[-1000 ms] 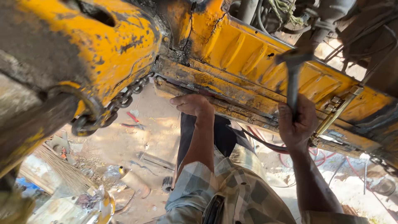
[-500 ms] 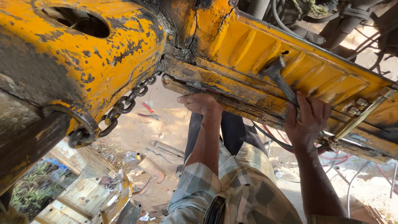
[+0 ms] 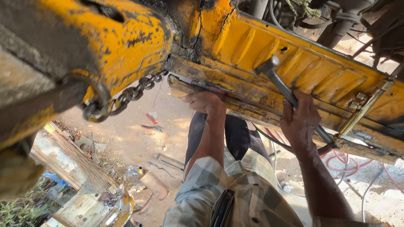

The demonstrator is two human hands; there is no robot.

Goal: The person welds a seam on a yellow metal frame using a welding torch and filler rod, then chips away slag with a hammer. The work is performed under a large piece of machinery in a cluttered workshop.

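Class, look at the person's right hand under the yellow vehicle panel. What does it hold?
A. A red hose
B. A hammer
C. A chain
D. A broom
B. The right hand grips the handle of a hammer, its metal head against the yellow panel.

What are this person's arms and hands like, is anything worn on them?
Both hands are bare, no gloves: the left hand and the right hand. The forearms are bare too. A checked shirt in pale beige and grey covers the upper arms, its sleeve ending near the left elbow.
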